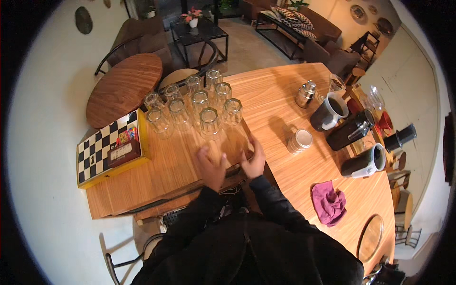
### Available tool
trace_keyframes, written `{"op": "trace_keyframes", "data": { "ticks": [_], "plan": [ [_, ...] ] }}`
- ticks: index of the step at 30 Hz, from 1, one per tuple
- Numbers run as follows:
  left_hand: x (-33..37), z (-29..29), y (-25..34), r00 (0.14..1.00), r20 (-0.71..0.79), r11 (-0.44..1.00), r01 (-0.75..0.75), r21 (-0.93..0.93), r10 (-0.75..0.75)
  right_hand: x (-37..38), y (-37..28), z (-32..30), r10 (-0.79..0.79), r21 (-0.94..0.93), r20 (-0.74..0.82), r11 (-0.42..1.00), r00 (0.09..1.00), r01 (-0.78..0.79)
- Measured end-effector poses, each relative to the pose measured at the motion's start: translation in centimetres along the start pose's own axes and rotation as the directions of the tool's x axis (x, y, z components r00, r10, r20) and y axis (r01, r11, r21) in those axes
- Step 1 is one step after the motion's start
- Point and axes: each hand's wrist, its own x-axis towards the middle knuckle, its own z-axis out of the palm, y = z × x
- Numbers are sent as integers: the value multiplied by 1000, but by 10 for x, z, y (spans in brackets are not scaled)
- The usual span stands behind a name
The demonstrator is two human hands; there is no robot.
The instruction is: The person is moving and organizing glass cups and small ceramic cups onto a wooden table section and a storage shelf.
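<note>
My left hand is over the near edge of the wooden table, its fingers apart and slightly blurred, holding nothing I can see. My right hand faces it a short way to the right, fingers spread and also bare. Just beyond both hands, several clear faceted glasses stand upside down in rows on the tabletop. Nearest to my hands is the front glass; another glass is beside it on the right, and a further glass ends the group on the left.
A checkered game board box lies at the left, bearing a brown case. To the right are a stack of white cups, a steel shaker, dark-filled pitchers, a purple cloth and a round wooden tray.
</note>
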Motion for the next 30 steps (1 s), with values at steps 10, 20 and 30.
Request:
{"op": "trace_keyframes", "data": {
  "ticks": [10,20,30],
  "plan": [
    [-140,8,-23,455,845,958,-185,-221,282,-158,-5,-139,69,-98,234,994,970,-47],
    [-414,45,-8,-707,706,818,-425,-387,-34,-522,17,-354,913,-456,-17,356,408,-816],
    [-890,-96,197,-897,271,861,193,-471,349,-861,-165,-546,476,516,-830,458,-291,-724]
  ]
}}
